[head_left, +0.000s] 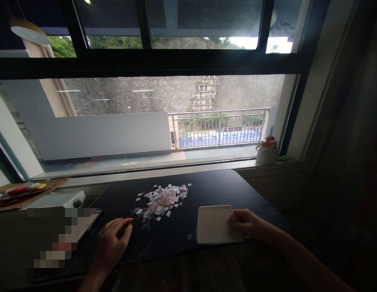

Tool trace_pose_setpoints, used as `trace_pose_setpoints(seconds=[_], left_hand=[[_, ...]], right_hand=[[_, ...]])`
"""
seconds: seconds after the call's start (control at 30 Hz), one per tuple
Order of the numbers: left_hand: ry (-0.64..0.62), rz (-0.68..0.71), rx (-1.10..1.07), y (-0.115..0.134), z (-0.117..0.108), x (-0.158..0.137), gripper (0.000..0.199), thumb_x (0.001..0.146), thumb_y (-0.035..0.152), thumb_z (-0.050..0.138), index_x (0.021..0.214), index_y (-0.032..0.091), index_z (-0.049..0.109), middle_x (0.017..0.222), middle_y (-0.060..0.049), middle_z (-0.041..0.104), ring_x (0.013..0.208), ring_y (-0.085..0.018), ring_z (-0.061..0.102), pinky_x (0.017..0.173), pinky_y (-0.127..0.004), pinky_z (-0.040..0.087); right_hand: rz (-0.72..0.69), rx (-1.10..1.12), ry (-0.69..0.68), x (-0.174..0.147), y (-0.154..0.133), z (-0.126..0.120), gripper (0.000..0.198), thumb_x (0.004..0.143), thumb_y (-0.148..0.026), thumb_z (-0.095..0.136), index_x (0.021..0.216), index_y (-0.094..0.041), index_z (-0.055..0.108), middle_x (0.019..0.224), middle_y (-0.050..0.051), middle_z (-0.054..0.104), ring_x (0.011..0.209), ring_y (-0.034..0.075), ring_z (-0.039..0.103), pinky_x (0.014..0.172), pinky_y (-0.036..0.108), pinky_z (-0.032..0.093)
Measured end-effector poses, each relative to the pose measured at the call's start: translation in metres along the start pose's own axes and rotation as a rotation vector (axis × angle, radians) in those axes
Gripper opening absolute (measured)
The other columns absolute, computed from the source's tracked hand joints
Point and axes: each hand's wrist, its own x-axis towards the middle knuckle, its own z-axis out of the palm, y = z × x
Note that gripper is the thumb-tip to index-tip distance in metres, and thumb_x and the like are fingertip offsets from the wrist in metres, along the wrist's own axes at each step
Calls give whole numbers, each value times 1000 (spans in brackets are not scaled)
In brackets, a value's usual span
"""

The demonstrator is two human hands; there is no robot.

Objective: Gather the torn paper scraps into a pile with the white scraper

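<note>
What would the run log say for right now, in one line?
left hand: beside paper bits, nothing visibly held | right hand: gripping white card by its side | dark table: bits in loose pile

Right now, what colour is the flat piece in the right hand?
Plain off-white flat piece, clearest in the head view.

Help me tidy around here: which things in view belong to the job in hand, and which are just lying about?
Likely part of the job:
flat white panel, in the right hand
heap of small cut scraps, near the left hand
black tabletop

Likely just lying about:
white jug on the windowsill
white slatted appliance
brown board with red and yellow items
</note>
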Motion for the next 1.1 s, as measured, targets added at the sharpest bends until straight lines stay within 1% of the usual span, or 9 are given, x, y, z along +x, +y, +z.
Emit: trace_pose_setpoints(seconds=[0.17, 0.27, 0.33, 0.47, 0.57, 0.67, 0.77, 0.93, 1.1], left_hand=[[11, 13, 9, -2, 0, 0, 33, 69, 47, 48, 76, 24, 70, 84, -5, 72, 90, -27, 63, 87, -42, 49], [15, 22, 6, -2, 0, 0, 33, 69, 47, 48, 76, 24, 70, 84, -6, 72, 90, -27, 64, 87, -42, 49], [8, 22, 4, -1, 0, 0, 33, 69, 47, 48, 76, 23, 70, 84, -6, 72, 90, -27, 64, 87, -42, 49], [-5, 13, 11, 0, 0, 0, 34, 69, 47, 47, 76, 23, 70, 84, -6, 72, 90, -27, 63, 87, -42, 49], [-12, 4, 22, -1, 0, 0, 35, 69, 47, 47, 77, 23, 71, 85, -6, 72, 90, -27, 63, 87, -42, 49], [-14, -8, 19, -2, 1, -1, 36, 69, 47, 47, 78, 21, 71, 86, -8, 72, 91, -28, 63, 87, -44, 48], [1, 4, 2, -2, 2, -1, 36, 69, 47, 47, 77, 21, 71, 85, -8, 72, 90, -28, 63, 88, -44, 48], [3, 14, -3, -3, 3, -1, 36, 70, 46, 47, 78, 20, 71, 85, -8, 72, 91, -28, 63, 88, -45, 48], [-8, 11, 8, -2, 1, -1, 35, 70, 46, 47, 78, 21, 71, 86, -7, 72, 92, -28, 63, 88, -44, 48]], right_hand=[[-19, -20, -40, 4, -2, 7, 22, 65, -28, 67, 81, -12, 68, 80, 4, 72, 78, 21, 66, 71, 32, 50], [-9, -16, -81, 1, -3, 4, 22, 66, -28, 67, 82, -13, 68, 82, 4, 72, 80, 21, 66, 71, 31, 50], [-21, -11, -92, 1, -2, -1, 21, 66, -28, 67, 82, -13, 67, 80, 4, 72, 78, 21, 66, 69, 30, 50], [-89, 4, 10, 14, 1, -2, 22, 65, -29, 69, 79, -13, 65, 73, 3, 69, 67, 17, 63, 57, 26, 47], [-124, 8, 50, 27, 1, 5, 20, 64, -29, 69, 76, -13, 64, 69, 1, 67, 64, 15, 60, 55, 25, 45], [-108, -14, 19, 31, -1, 11, 16, 63, -27, 69, 71, -14, 64, 66, 0, 66, 61, 13, 59, 55, 24, 44], [-83, -27, -28, 27, -3, 8, 17, 63, -26, 70, 72, -13, 65, 66, 0, 67, 61, 14, 60, 56, 24, 45], [-96, -30, 1, 26, -1, 5, 21, 63, -31, 72, 73, -14, 66, 68, 1, 68, 64, 15, 61, 56, 25, 46], [-71, -29, -99, 26, -2, 11, 24, 65, -33, 73, 76, -13, 67, 74, 3, 70, 69, 17, 63, 64, 28, 48]])
